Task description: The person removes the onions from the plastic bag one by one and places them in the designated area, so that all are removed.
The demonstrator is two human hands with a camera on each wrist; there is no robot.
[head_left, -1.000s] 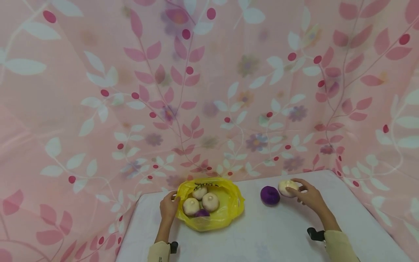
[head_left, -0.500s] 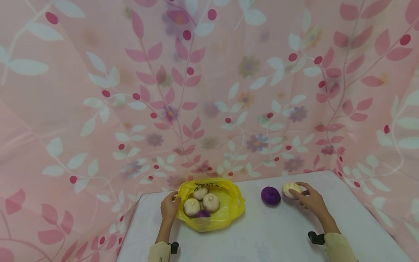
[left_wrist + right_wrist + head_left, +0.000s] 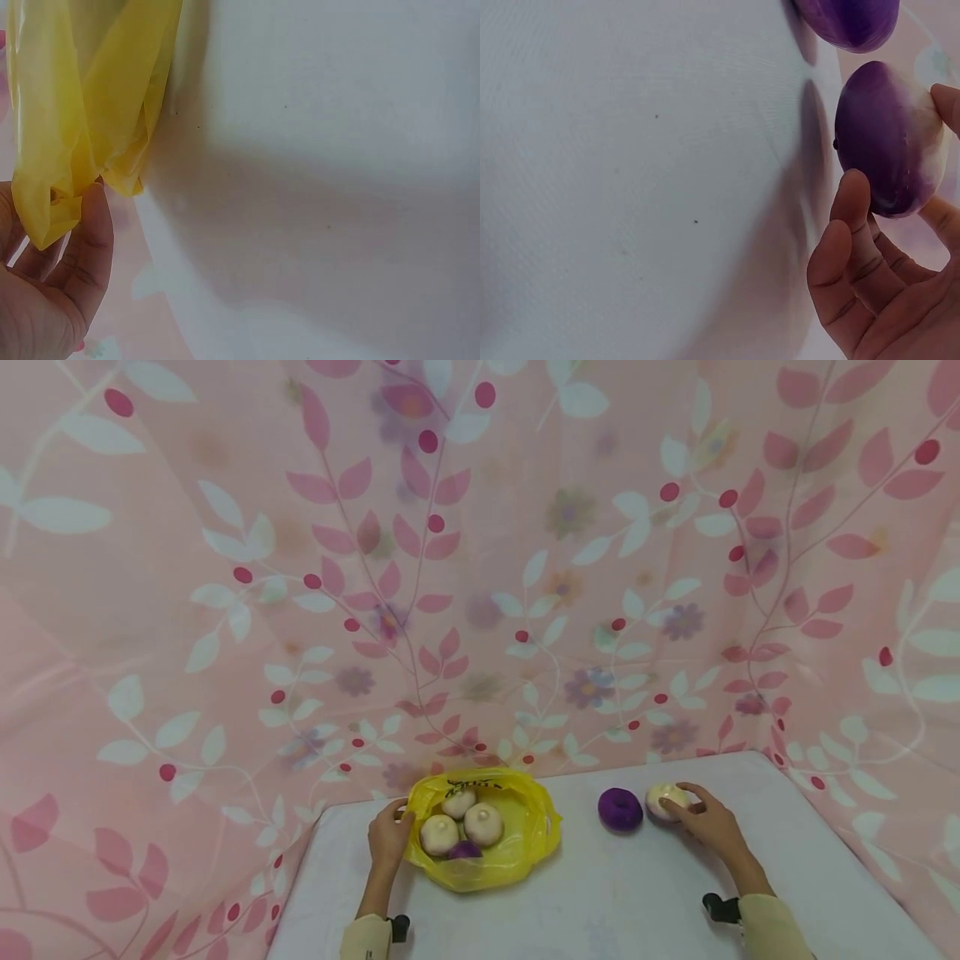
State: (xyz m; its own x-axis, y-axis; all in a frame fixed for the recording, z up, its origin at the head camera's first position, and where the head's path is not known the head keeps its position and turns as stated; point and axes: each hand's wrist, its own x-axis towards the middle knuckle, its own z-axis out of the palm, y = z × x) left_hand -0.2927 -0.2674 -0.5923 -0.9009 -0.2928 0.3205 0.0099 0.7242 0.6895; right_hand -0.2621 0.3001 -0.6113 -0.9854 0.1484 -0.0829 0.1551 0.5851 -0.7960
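Observation:
In the head view my right hand (image 3: pixel 708 822) holds a round turnip (image 3: pixel 666 800), cream on top. The right wrist view shows its purple underside (image 3: pixel 871 142), with thumb and fingers around the side. A gap shows there between it and its shadow. Just left of it sits a purple turnip (image 3: pixel 620 810), dimpled on top. My left hand (image 3: pixel 388 837) pinches the left rim of a yellow plastic bag (image 3: pixel 525 852); the left wrist view shows the gathered bag edge (image 3: pixel 49 202) between thumb and fingers. Inside the bag lie three cream turnips (image 3: pixel 483 824) and a partly hidden purple one (image 3: pixel 465 849).
A white cloth covers the table (image 3: pixel 585 902). Behind it and at both sides hangs a pink floral curtain (image 3: pixel 480 610). Dark wrist mounts sit on both forearms, including one (image 3: pixel 722 907) at the right sleeve.
My right hand has moved the held turnip slightly right and a little lower in the head view. The left hand and the bag stay in place.

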